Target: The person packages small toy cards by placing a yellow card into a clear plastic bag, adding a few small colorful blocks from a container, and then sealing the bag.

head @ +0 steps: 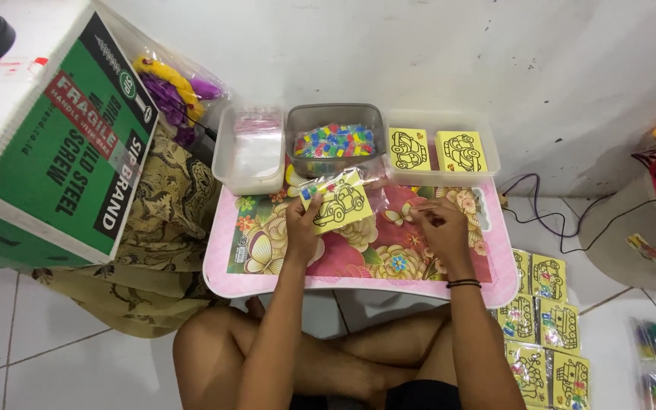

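Looking down from the head camera, I see a person sitting cross-legged on white floor tiles at a low pink table (358,287) with a glossy flower-print top. My left hand (302,225) is closed on a yellow card (341,203) printed with a black outline of a car, holding it by its lower left edge so it tilts up over the back of the table; it seems to sit in a thin clear sleeve with small coloured bits at its top corner, though that is hard to make out. My right hand (440,225) rests apart from it on the table top, fingers curled, and I cannot tell whether it pinches anything. As I judge it, handling the card well means gripping only the edge, keeping it flat so the slippery sleeve does not buckle, and bringing the right hand over to steady the free corner. Behind the card stand three plastic tubs in a row: a clear one (249,152) holding clear bags, a grey one (335,140) of small bright beads, and a clear one (443,150) with two more car cards. Finished yellow packets (542,326) lie on the floor at right. A green and white cardboard box (47,137) sits at left.
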